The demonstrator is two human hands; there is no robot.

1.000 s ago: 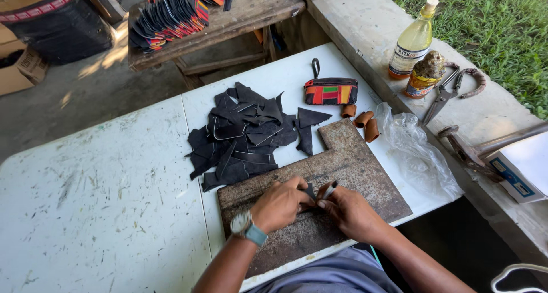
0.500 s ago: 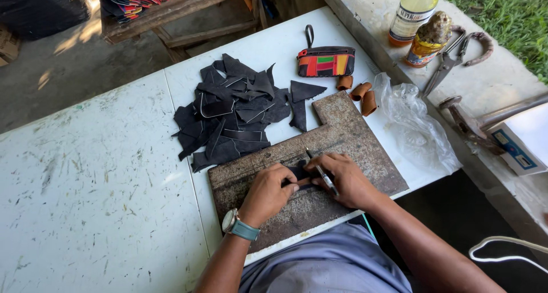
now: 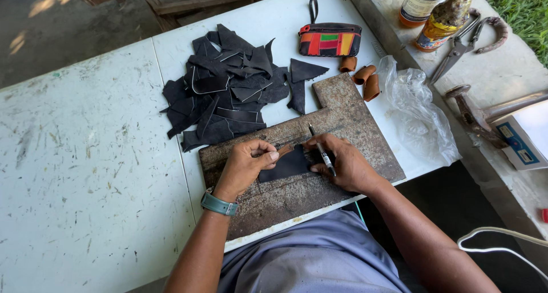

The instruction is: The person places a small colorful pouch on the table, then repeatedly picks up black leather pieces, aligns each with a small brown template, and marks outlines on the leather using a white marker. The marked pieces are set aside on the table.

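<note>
A dark leather piece [image 3: 286, 165] lies on a worn brown cutting board [image 3: 348, 121] at the table's near edge. My left hand [image 3: 246, 163], with a teal wristband, pinches a small tan leather strip [image 3: 284, 151] against the dark piece's upper left edge. My right hand [image 3: 342, 160] rests on the piece's right side and grips a thin craft knife [image 3: 321, 151], blade pointing away from me. A heap of several black leather offcuts [image 3: 228, 87] lies just beyond the board.
A colourful striped pouch [image 3: 329, 40] and three tan leather rolls [image 3: 363, 77] sit behind the board. A crumpled clear plastic bag [image 3: 416, 113] lies to the right. On the concrete ledge [image 3: 514, 64] are two bottles [image 3: 434, 10], shears [image 3: 456, 48] and a box [image 3: 522, 134].
The view has tilted down and closer to the board. My hands have shifted slightly; the dark piece now shows between them, with the tan strip at my left fingertips.
</note>
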